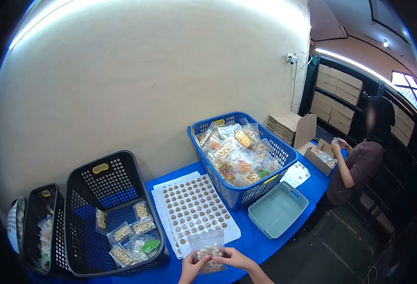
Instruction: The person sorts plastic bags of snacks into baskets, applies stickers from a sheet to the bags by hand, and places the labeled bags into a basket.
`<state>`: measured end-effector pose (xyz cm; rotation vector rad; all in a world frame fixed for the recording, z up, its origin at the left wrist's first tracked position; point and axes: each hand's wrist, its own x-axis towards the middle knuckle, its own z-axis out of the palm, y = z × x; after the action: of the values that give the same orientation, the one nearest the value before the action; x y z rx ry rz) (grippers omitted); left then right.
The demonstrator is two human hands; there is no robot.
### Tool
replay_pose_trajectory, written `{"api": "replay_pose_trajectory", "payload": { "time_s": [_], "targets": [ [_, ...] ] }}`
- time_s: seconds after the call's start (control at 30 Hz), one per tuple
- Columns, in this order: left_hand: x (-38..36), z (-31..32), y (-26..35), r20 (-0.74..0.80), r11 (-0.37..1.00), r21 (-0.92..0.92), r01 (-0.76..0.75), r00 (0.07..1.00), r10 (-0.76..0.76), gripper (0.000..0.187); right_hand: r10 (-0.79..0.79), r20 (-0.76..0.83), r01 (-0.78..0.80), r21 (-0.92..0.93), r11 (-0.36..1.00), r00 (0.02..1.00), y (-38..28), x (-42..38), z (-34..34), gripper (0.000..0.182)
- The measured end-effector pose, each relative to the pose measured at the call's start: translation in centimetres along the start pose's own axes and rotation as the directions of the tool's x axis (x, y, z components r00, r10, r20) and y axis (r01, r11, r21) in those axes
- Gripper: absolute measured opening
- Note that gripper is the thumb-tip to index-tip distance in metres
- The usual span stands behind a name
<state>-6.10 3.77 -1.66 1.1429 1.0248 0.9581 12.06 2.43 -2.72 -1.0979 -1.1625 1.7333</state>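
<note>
My left hand [192, 267] and my right hand [233, 260] both hold a clear bag of pale snack pieces [209, 251] at the table's front edge, with the fingers closed on its middle. The bag's top stands upright over the lower edge of a sheet of round stickers [194, 204]. What lies between my fingertips is too small to make out. A black basket [111, 175] to the left has several snack bags [122, 233] in its bottom. Beyond the sheets, a blue basket [239, 192] is heaped with snack packs [241, 151].
A green tray [278, 208] lies right of the sheets. Behind it are a small sticker sheet [296, 174], stacked cardboard [282, 127] and an open carton [318, 163]. A co-worker [360, 161] stands at the table's right end. Another black basket [40, 227] stands far left.
</note>
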Motion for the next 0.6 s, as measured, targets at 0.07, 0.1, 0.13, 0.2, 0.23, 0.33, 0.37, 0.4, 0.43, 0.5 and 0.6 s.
{"api": "replay_pose_trajectory", "payload": {
  "time_s": [0.07,0.1,0.13,0.2,0.23,0.33,0.37,0.4,0.43,0.5,0.6],
  "targets": [
    [0.4,-0.4,1.0,-0.01,0.998,-0.053,-0.037,0.999,0.036,0.025,-0.049,0.002,0.049,-0.059,0.997,0.999,-0.2,0.2,0.6,0.041],
    [0.8,-0.5,1.2,-0.012,0.995,-0.079,-0.06,0.998,0.059,0.025,-0.057,-0.013,0.056,-0.056,0.997,0.998,-0.3,0.5,0.6,0.041],
    [1.1,-0.7,1.0,-0.013,0.996,-0.076,-0.052,0.999,0.051,0.025,-0.062,-0.031,0.06,-0.053,0.997,0.998,-0.2,0.7,0.7,0.04],
    [1.4,-0.1,1.4,-0.011,0.993,-0.099,-0.056,0.998,0.055,0.026,-0.064,-0.088,0.064,0.007,0.998,0.994,-0.4,0.6,1.1,0.038],
    [1.3,0.2,1.6,-0.017,0.993,-0.111,-0.05,0.999,0.048,0.027,-0.056,-0.124,0.065,0.065,0.996,0.991,-1.0,0.5,1.4,0.036],
    [1.0,1.3,2.2,-0.062,0.99,-0.003,-0.14,0.988,0.139,0.027,-0.051,-0.151,0.069,0.117,0.991,0.987,-1.8,0.2,1.7,0.033],
    [1.0,1.3,2.5,-0.072,0.981,0.037,-0.192,0.978,0.194,0.026,-0.055,-0.146,0.073,0.12,0.99,0.988,-1.4,0.4,1.5,0.033],
    [1.2,0.9,2.4,-0.018,0.989,-0.034,-0.143,0.99,0.143,0.028,-0.074,-0.145,0.093,0.125,0.988,0.987,-1.5,0.5,1.7,0.033],
    [1.6,0.5,2.0,-0.007,0.991,-0.049,-0.124,0.992,0.124,0.028,-0.098,-0.148,0.117,0.127,0.985,0.984,-1.8,0.6,1.9,0.033],
    [2.2,0.2,1.2,0.024,0.994,-0.08,-0.079,0.996,0.081,0.029,-0.125,-0.162,0.148,0.138,0.979,0.979,-2.1,0.8,2.0,0.032],
    [2.2,0.4,0.7,0.005,0.989,-0.128,-0.068,0.998,0.069,0.027,-0.113,-0.203,0.146,0.157,0.977,0.973,-2.0,1.0,2.2,0.03]
  ]
}}
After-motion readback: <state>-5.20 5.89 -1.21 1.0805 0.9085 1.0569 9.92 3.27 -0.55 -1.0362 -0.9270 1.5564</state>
